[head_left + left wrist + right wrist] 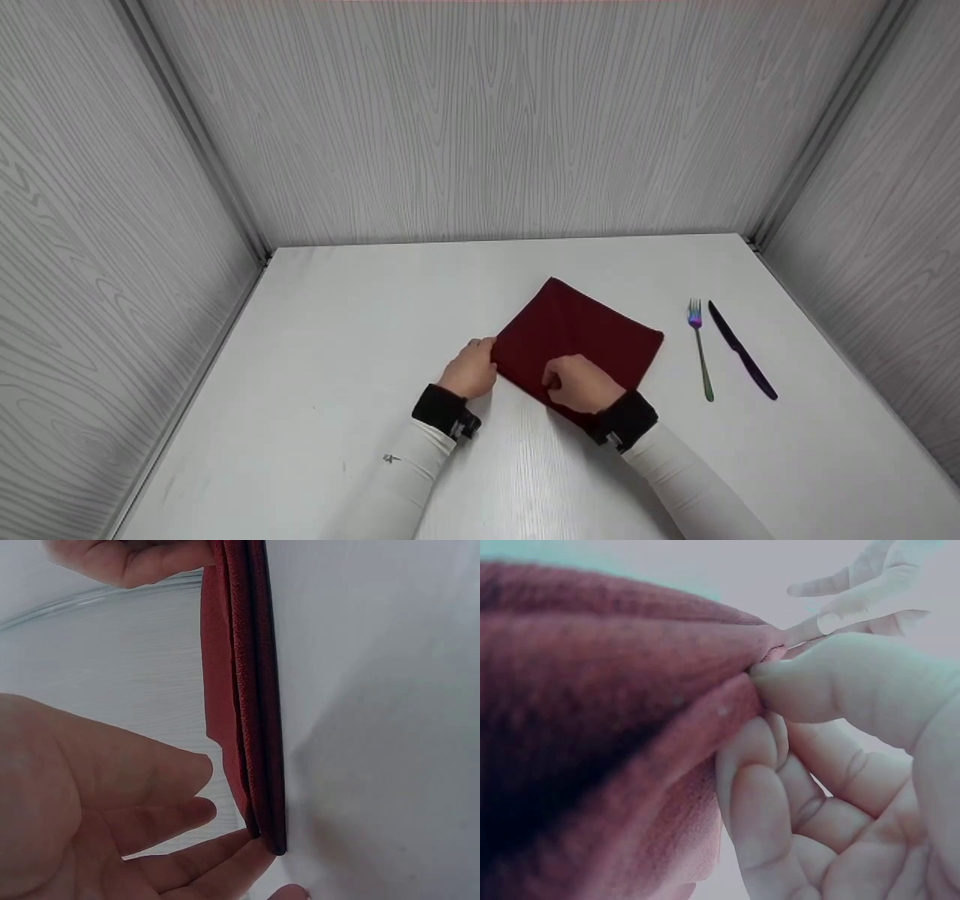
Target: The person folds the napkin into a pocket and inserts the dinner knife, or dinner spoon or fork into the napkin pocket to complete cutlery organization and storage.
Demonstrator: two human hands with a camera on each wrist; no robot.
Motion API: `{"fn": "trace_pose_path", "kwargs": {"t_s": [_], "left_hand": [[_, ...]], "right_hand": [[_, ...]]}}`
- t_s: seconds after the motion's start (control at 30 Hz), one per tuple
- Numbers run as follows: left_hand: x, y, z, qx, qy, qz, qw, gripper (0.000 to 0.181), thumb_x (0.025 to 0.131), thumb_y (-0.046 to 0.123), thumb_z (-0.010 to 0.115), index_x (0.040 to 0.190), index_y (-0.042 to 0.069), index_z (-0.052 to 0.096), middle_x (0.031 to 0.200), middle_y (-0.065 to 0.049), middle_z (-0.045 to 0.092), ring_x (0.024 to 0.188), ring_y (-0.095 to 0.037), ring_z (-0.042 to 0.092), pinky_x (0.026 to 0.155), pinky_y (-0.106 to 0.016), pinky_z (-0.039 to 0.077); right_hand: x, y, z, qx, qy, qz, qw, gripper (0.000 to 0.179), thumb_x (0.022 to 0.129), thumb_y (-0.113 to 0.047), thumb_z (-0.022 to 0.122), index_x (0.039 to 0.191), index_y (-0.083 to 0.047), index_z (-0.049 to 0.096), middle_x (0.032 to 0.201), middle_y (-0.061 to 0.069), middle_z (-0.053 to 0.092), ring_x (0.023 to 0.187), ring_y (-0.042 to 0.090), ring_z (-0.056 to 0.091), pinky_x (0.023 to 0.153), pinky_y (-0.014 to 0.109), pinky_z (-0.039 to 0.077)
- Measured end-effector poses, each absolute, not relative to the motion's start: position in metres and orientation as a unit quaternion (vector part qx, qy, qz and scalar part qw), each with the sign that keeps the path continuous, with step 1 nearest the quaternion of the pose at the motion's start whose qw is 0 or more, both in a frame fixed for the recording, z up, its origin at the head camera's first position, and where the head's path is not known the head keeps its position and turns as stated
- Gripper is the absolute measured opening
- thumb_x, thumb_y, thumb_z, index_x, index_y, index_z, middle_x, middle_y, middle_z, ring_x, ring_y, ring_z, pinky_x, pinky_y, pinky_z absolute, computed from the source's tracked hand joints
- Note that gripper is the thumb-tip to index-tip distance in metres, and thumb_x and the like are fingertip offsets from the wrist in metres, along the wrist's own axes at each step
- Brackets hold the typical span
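Note:
A folded dark red cloth napkin (581,322) lies turned at an angle on the white table. My left hand (470,369) is at the napkin's left corner. In the left wrist view, its thumb and forefinger stand apart from the cloth, while the lower fingers (217,862) touch the corner of the stacked layers. Over the napkin's near part, my right hand (581,382) pinches a layer of cloth between thumb and curled fingers, as the right wrist view shows. Part of the near edge is hidden under that hand and its black wristband.
To the napkin's right lie a fork (702,352) with iridescent tines and a dark knife (741,349), side by side. Grey wood-grain panels (480,120) enclose the white table (360,315) at the back and both sides.

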State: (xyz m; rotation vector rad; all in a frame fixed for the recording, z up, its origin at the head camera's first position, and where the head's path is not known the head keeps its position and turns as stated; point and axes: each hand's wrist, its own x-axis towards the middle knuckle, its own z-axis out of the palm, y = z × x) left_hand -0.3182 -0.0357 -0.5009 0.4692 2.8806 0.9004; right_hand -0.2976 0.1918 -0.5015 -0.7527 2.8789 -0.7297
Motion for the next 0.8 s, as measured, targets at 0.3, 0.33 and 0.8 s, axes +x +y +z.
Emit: {"fn": "trace_pose_path", "kwargs": {"t_s": [0.3,0.33,0.8], "left_hand": [[-0.320,-0.031,-0.501,0.137,0.958,0.248,0.048,0.036,0.101,0.002,0.055,0.134,-0.004,0.067,0.148,-0.026,0.056,0.132,-0.044,0.057,0.101,-0.056,0.055],[-0.319,-0.030,-0.500,0.135,0.961,0.238,0.049,0.037,0.100,0.001,0.055,0.134,-0.004,0.068,0.149,-0.025,0.056,0.132,-0.044,0.057,0.100,-0.055,0.056],[-0.313,-0.028,-0.504,0.230,0.954,0.188,0.028,0.035,0.101,0.004,0.059,0.132,0.014,0.075,0.151,-0.016,0.060,0.141,-0.034,0.056,0.103,-0.058,0.052]], "right_hand": [[-0.300,0.194,-0.500,-0.239,0.938,-0.240,0.071,0.011,0.093,0.001,0.073,0.100,-0.005,0.080,0.100,0.008,0.077,0.098,0.025,0.072,0.086,0.043,0.061],[-0.300,0.195,-0.500,-0.238,0.938,-0.241,0.075,0.011,0.094,0.001,0.073,0.100,-0.005,0.080,0.101,0.007,0.078,0.099,0.024,0.072,0.086,0.042,0.061],[-0.307,0.211,-0.491,-0.250,0.923,-0.277,0.090,0.019,0.101,0.000,0.064,0.105,-0.007,0.081,0.097,0.003,0.078,0.088,0.015,0.071,0.082,0.036,0.060]]}}
